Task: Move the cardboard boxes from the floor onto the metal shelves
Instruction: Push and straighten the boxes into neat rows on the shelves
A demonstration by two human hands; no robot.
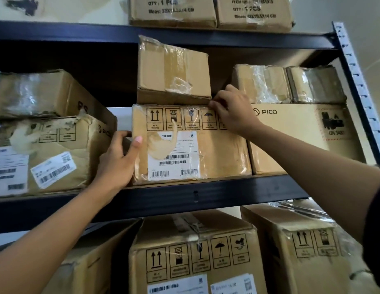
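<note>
Cardboard, taped and scuffed: the labelled box [191,145] sits on the middle metal shelf [206,193], stiff, probably moderately heavy. My left hand [119,160] grips its left edge; my right hand [233,111] rests curled at its top right corner, fingertips hidden, grip uncertain. Small box [173,71] rides tilted on top and may slide. PICO box [301,136] crowds the right.

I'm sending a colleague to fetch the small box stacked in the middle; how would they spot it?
On the middle tier of the dark metal shelf, find the brown cardboard box with the white barcode label. The small taped cardboard box sits tilted on it, alone bearing no print.
</note>
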